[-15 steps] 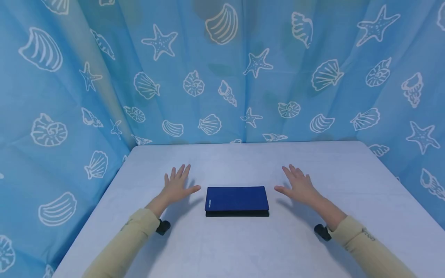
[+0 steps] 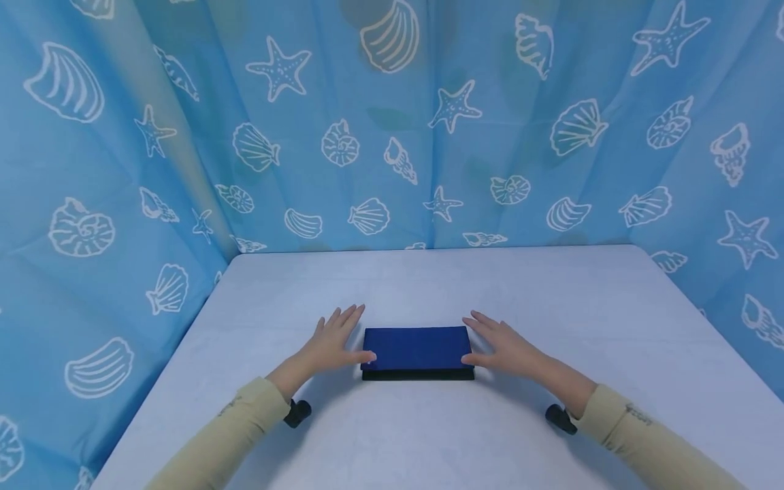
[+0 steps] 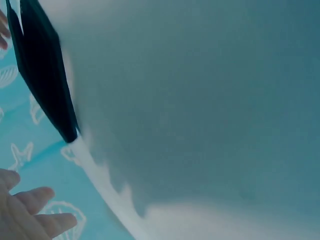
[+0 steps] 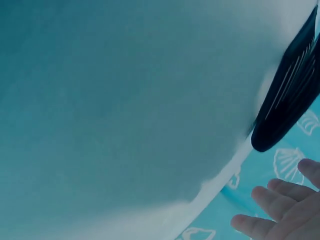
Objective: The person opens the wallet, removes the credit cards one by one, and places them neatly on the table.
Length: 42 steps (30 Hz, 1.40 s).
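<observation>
A flat, dark blue wallet (image 2: 418, 348) lies on the table, its black lower layer showing along the near edge. In the right wrist view several thin layers show in the side of the wallet (image 4: 290, 90). My left hand (image 2: 333, 348) is at its left end, fingers spread and thumb tip over the cover's corner. At the right end, my right hand (image 2: 507, 348) has its fingers extended and its thumb tip over that edge. Whether either thumb touches the cover, I cannot tell. Both wrist views show fingertips apart from the wallet's sides.
A white cloth covers the table (image 2: 416, 435). Blue curtains (image 2: 392, 177) with white shell and starfish prints hang behind it and along both sides. A small black device (image 2: 298, 413) is on the left wrist, another black device (image 2: 560, 418) on the right.
Both hands have moved inward and slightly nearer the body, from beside the wallet to its two ends. The wallet stays in place on the table.
</observation>
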Each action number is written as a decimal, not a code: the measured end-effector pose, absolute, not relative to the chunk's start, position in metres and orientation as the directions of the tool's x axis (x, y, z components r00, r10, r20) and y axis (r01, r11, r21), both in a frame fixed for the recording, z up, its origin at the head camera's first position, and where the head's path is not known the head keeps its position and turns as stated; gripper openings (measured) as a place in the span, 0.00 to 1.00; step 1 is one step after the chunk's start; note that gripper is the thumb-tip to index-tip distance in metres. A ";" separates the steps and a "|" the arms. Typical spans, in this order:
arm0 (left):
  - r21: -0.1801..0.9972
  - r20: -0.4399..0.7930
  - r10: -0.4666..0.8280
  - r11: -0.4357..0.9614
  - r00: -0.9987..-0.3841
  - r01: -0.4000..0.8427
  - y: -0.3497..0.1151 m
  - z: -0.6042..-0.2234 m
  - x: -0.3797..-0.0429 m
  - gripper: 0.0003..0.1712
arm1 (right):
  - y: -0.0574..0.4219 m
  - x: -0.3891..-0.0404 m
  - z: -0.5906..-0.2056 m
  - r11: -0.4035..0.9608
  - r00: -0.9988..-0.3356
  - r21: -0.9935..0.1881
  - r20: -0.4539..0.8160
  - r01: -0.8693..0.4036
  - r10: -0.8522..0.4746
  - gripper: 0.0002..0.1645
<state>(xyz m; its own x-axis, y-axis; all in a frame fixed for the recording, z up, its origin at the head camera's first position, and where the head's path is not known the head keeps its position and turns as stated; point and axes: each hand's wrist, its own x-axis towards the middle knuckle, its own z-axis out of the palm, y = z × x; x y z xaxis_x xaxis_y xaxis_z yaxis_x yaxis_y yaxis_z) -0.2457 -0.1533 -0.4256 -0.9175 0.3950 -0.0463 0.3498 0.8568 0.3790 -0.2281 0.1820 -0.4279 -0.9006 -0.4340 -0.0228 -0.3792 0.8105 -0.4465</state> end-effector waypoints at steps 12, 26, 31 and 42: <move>0.322 -0.159 0.464 0.859 -0.871 0.399 -0.144 -0.429 -0.233 0.53 | 0.176 -0.225 -0.433 0.806 -0.851 -0.361 -0.058 -0.470 -0.522 0.46; 0.292 -0.197 0.441 0.879 -0.876 0.376 -0.146 -0.432 -0.234 0.46 | 0.178 -0.229 -0.432 0.796 -0.824 -0.319 -0.070 -0.515 -0.562 0.41; 0.295 -0.202 0.450 0.875 -0.870 0.384 -0.147 -0.432 -0.237 0.43 | 0.179 -0.230 -0.428 0.794 -0.826 -0.358 -0.101 -0.491 -0.555 0.42; 0.343 -0.215 0.488 0.849 -0.846 0.402 -0.150 -0.429 -0.243 0.39 | 0.183 -0.233 -0.424 0.786 -0.825 -0.396 -0.111 -0.475 -0.554 0.40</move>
